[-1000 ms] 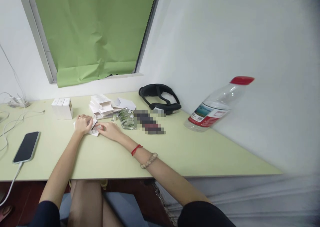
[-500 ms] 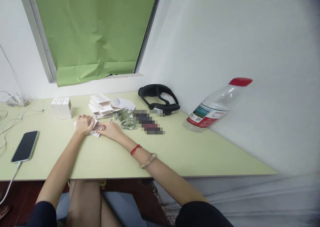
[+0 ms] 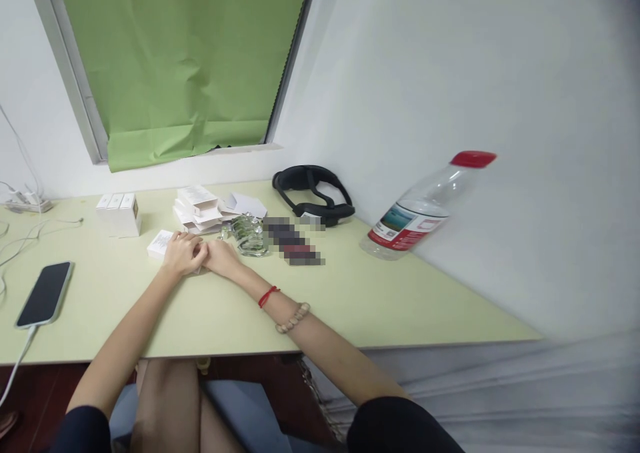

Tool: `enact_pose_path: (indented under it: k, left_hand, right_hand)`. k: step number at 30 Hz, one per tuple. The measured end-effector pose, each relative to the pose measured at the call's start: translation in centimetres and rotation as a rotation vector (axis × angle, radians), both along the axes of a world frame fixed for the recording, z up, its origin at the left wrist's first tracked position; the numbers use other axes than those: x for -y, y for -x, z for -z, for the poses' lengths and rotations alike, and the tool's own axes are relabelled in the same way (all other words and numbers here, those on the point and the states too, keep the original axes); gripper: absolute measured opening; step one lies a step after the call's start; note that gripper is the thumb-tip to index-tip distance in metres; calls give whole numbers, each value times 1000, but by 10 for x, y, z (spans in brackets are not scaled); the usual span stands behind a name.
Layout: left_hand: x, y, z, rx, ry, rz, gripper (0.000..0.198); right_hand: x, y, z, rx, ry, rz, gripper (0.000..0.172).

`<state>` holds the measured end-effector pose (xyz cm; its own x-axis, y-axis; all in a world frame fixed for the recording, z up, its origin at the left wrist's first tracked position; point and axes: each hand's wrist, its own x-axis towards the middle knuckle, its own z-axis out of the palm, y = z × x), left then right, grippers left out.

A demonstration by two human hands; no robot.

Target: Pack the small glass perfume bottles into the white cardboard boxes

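Note:
My left hand [image 3: 183,254] and my right hand [image 3: 221,258] meet on the pale green table [image 3: 350,293], fingers curled and touching each other. A small white box [image 3: 161,244] lies flat just left of my left hand. Whatever sits between my fingers is hidden. My right wrist wears a red string and a bead bracelet [image 3: 293,318]. A clear glass object [image 3: 247,234] stands just beyond my right hand.
A pile of small white boxes [image 3: 199,208] and three upright ones [image 3: 119,213] sit further back. A phone [image 3: 44,294] on a cable lies left. A black headset [image 3: 314,192] and a tilted water bottle [image 3: 425,208] rest near the wall at right.
My left hand has slid right off the white box and closed against my right hand; the box now lies uncovered. The view has shifted slightly.

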<state>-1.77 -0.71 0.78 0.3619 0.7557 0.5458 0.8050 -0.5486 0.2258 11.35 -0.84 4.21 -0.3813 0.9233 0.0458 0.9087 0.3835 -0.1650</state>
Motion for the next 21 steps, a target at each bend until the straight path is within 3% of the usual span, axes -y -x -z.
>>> enact_pose_path:
  k: [21]
  left_hand:
    - [-5,11,-1,7,-15,-75,30]
  right_hand:
    - [2,-3,-11,-91,31,-106,22]
